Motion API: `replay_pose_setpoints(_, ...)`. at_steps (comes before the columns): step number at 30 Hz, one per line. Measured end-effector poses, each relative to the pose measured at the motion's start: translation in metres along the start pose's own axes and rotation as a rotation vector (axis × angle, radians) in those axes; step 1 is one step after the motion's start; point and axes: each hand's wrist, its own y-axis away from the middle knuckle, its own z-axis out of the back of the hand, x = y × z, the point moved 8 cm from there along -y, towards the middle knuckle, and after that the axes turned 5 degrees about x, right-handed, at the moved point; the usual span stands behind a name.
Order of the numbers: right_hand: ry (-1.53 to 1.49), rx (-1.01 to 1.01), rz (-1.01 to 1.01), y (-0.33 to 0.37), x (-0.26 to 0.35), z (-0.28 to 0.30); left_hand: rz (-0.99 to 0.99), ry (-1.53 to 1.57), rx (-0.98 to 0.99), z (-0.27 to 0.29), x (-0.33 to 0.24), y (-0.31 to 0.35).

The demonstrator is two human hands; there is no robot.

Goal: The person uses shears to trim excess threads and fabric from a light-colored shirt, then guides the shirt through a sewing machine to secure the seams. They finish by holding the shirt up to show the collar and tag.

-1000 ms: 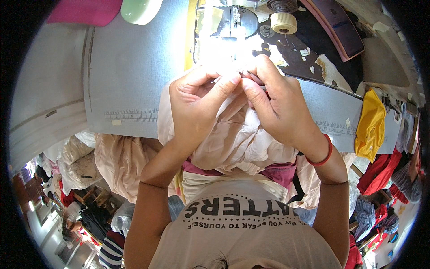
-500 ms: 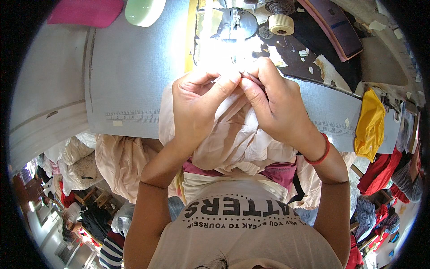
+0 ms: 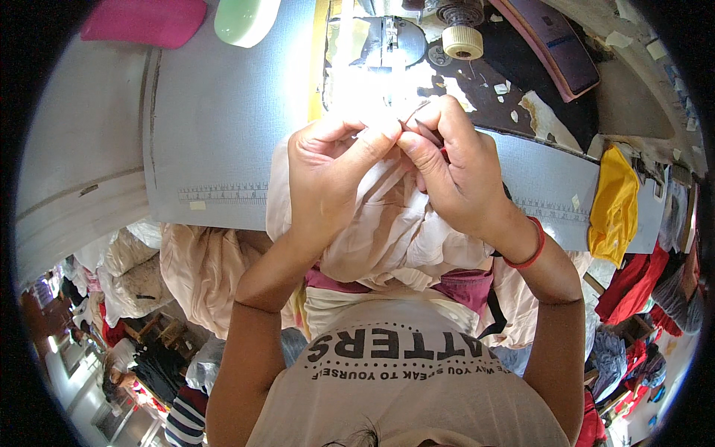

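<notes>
Pale pink fabric point(image 3: 380, 238) lies bunched over my lap and the front edge of the sewing table point(image 3: 223, 134). My left hand point(image 3: 328, 160) pinches a bit of it between thumb and forefinger. Tip to tip with it, my right hand point(image 3: 465, 171) is closed in a pinch at the same spot. A thin dark metal tool point(image 3: 425, 128) shows between the right fingers, with a speck of red by the palm; its kind is mostly hidden. Glare washes out what lies just beyond the fingertips.
Beyond my hands is the sewing machine's bed point(image 3: 406, 41), with a cream knob point(image 3: 462, 42) above scattered scraps. A phone point(image 3: 555, 48) lies at far right, yellow cloth point(image 3: 614, 205) at the right edge. Pink point(image 3: 145, 21) and pale green point(image 3: 246, 18) objects sit far left.
The right hand has turned slightly and its fingers have spread a little, showing more of the metal tool and a red speck. The left hand keeps its pinch, almost unmoved.
</notes>
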Motion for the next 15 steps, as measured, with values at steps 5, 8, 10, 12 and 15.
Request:
replay_pose_setpoints(5,-0.056,-0.064,0.024,0.003,-0.001,-0.001,-0.072,-0.008,0.013,-0.003,-0.005,-0.001)
replay_pose_setpoints(8,-0.027,-0.111,0.046,0.006,-0.001,0.002,-0.042,-0.042,0.021,-0.004,-0.001,0.0)
replay_pose_setpoints(10,-0.115,-0.181,0.008,0.006,-0.004,0.013,-0.013,-0.049,0.0,-0.005,0.003,0.002)
replay_pose_setpoints(12,-0.168,-0.182,-0.032,0.005,-0.004,0.016,0.011,-0.024,-0.038,-0.003,0.009,0.005)
replay_pose_setpoints(15,-0.21,-0.062,-0.1,0.001,-0.005,0.007,-0.026,-0.008,-0.061,0.008,0.002,-0.003)
